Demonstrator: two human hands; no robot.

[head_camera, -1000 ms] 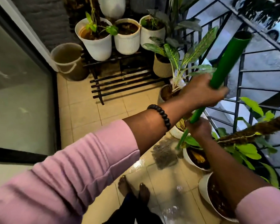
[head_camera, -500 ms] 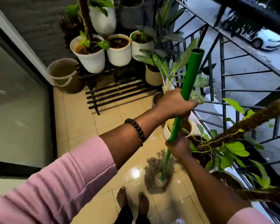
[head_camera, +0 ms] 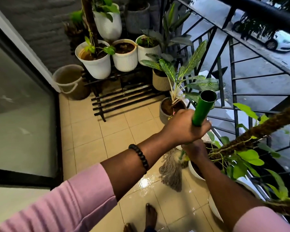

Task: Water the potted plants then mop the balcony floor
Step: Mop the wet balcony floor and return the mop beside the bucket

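A green mop handle (head_camera: 203,108) points up toward me. My left hand (head_camera: 185,127) grips it near the top, and my right hand (head_camera: 195,150) grips it just below. The grey string mop head (head_camera: 172,171) lies on the wet beige tiled floor (head_camera: 117,136), beside a white pot (head_camera: 193,173) at the railing. White potted plants (head_camera: 97,64) stand on a black rack at the back.
A black metal railing (head_camera: 233,81) runs along the right, with plants and a mossy pole (head_camera: 264,129) leaning against it. A beige bucket (head_camera: 70,82) sits in the far left corner by the glass door (head_camera: 20,101). My bare feet (head_camera: 151,215) stand on wet tiles.
The mop head has slid right, toward the pots by the railing. The handle has swung more upright, toward me, and both hands moved with it.
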